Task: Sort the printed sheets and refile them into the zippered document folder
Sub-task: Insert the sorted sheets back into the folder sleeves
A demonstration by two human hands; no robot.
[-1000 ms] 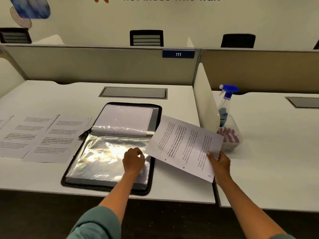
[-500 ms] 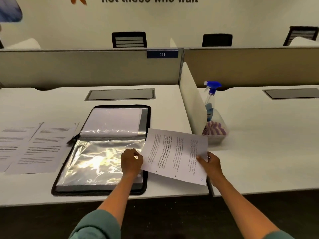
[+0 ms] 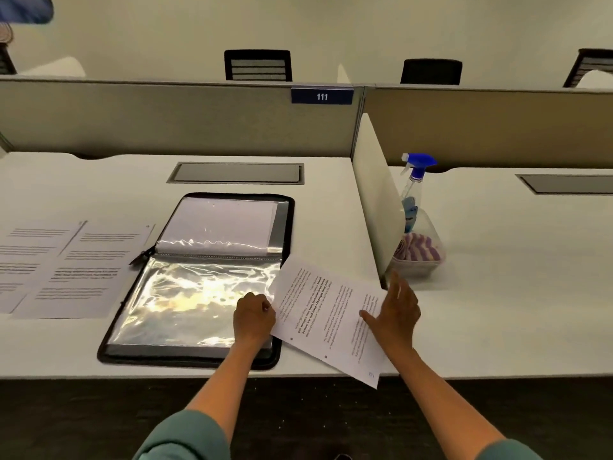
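A black zippered document folder point(image 3: 112, 346) lies open on the white desk, its shiny clear sleeves facing up. My left hand point(image 3: 253, 318) is curled at the right edge of the near sleeve, pinching the plastic. A printed sheet point(image 3: 326, 313) lies slanted beside the folder, its left edge over the folder's right side and its near corner past the desk edge. My right hand point(image 3: 394, 312) rests flat on that sheet with fingers spread. Two more printed sheets point(image 3: 76, 270) lie side by side left of the folder.
A low white divider point(image 3: 373, 194) stands right of the folder. Behind it sit a blue-topped spray bottle point(image 3: 414, 190) and a clear tub with a purple striped cloth point(image 3: 419, 252). A grey partition point(image 3: 166, 117) runs along the back, with a cable hatch point(image 3: 237, 173) in front of it.
The right hand lowered the sheet onto the desk beside the folder, let go of its corner and now lies flat on it. The left hand stayed at the sleeve's edge.
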